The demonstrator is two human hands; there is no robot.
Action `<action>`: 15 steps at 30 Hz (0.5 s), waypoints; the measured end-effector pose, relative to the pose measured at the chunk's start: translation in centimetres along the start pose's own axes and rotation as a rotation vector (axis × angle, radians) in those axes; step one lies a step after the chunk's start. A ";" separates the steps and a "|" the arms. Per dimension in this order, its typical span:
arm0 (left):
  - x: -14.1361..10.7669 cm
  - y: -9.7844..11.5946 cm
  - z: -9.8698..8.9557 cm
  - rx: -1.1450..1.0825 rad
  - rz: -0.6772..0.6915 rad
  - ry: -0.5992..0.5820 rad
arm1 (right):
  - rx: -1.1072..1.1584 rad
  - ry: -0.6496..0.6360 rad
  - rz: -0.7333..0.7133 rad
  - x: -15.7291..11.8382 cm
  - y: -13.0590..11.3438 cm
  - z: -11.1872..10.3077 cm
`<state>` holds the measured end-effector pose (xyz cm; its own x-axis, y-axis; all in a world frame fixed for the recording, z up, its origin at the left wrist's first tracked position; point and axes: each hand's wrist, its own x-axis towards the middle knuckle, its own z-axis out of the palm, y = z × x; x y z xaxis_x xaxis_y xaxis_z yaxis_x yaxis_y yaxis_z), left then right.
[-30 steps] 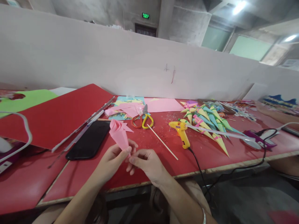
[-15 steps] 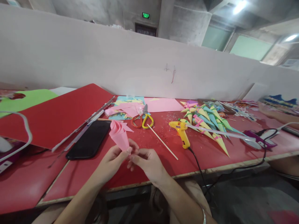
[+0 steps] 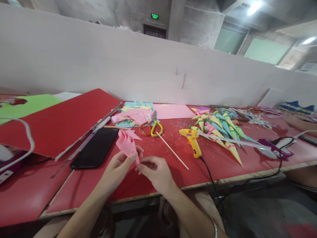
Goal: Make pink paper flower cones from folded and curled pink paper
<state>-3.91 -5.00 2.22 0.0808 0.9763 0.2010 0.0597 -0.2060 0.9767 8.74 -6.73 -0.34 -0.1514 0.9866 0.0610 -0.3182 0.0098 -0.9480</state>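
A rolled pink paper cone, wide and layered at the top, tapers down to a point between my hands. My left hand is closed around its lower part, thumb in front. The fingertips of my right hand pinch the cone's narrow tip. Just behind the cone lies a pink paper piece with pointed ends. Scissors with one red and one yellow handle rest beyond it. A thin wooden stick lies to the right of my hands, and a yellow glue gun is farther right.
A black phone lies left of my hands beside a large red sheet. Several yellow, blue and pink paper cones are heaped at the right. The glue gun's black cord hangs over the table edge. A white partition stands behind.
The fingers of both hands have shifted slightly at the cone's lower end, uncovering more of its tip. The cone has turned a little; the other things have stayed put.
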 end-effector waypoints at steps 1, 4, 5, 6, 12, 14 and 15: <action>0.0 0.0 0.0 0.004 -0.001 -0.002 | -0.003 -0.005 0.000 0.0 0.0 0.0; -0.1 0.1 0.1 0.006 -0.016 -0.011 | -0.025 -0.010 -0.003 0.1 -0.1 0.0; -0.2 0.0 0.1 0.006 -0.018 -0.016 | -0.031 -0.009 -0.003 0.0 -0.1 -0.1; -0.2 0.0 0.1 0.004 -0.017 -0.019 | -0.035 -0.007 -0.004 0.0 -0.1 -0.1; 0.1 0.1 0.1 -0.010 -0.016 0.027 | -0.067 0.030 -0.018 0.1 0.1 -0.2; 0.1 0.0 -0.1 -0.013 -0.021 0.009 | -0.077 0.029 -0.023 0.1 0.2 -0.2; 0.1 0.0 -0.1 -0.013 -0.018 -0.001 | -0.075 0.020 -0.024 0.1 0.2 -0.2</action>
<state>-4.03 -4.86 2.23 0.0811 0.9798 0.1828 0.0478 -0.1870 0.9812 8.84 -6.64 -0.58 -0.1254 0.9890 0.0788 -0.2506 0.0452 -0.9670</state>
